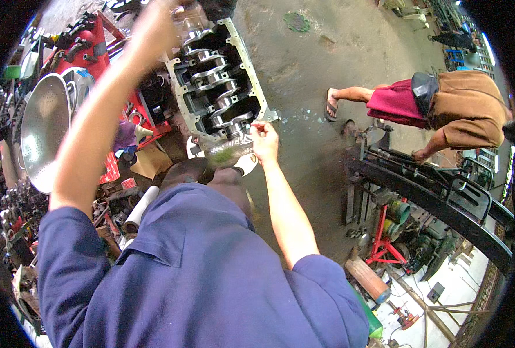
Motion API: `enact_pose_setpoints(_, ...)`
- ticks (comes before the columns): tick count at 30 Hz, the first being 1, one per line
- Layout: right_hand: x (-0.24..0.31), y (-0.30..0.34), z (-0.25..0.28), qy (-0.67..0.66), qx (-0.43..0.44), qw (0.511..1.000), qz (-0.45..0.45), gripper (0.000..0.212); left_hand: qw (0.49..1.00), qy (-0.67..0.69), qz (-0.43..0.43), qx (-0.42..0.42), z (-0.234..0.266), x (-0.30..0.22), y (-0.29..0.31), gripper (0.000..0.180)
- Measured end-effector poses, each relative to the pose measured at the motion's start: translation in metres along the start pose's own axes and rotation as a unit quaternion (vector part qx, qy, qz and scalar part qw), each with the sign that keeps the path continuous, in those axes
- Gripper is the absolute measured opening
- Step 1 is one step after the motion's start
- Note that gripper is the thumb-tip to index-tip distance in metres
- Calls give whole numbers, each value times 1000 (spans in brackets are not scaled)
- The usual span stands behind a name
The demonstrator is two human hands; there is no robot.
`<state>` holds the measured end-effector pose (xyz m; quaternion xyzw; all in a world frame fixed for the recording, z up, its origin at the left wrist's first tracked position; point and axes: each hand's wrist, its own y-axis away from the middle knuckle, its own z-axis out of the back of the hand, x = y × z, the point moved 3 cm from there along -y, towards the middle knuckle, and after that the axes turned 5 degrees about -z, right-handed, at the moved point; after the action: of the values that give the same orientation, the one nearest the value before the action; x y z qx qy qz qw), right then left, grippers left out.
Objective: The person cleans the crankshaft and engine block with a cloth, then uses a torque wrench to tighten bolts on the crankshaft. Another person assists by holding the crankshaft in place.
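Bowl (44, 130) L of eng. block (248, 66), co-worker (469, 104) R; both hands (266, 142): grip, can't tell.

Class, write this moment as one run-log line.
engine block: crankshaft exposed | left grip: blurred, by far end | right grip: by near end, contact unclear | other person: at black frame

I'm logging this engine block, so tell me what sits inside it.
Inside the engine block, a shiny crankshaft runs lengthwise, with dark recesses alongside. Whatever lies beneath the crankshaft is covered, and the recesses are too dark to read.
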<state>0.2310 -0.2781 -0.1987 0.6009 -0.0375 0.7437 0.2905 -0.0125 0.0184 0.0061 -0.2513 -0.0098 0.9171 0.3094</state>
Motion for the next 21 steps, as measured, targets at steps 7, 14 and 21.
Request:
enact_pose_setpoints(7, 5, 0, -25, -433, -86, 834, -332, 27, 888, 171, 82, 420, -123, -125, 177, 80)
enact_pose_setpoints(14, -84, 87, -114, -214, 124, 864, -438, 15, 803, 33, 170, 571, -114, -99, 241, 70)
enact_pose_setpoints(21, -12, 90, -127, -270, 472, 814, -205, 45, 915, 119, 333, 194, -68, -113, 359, 80)
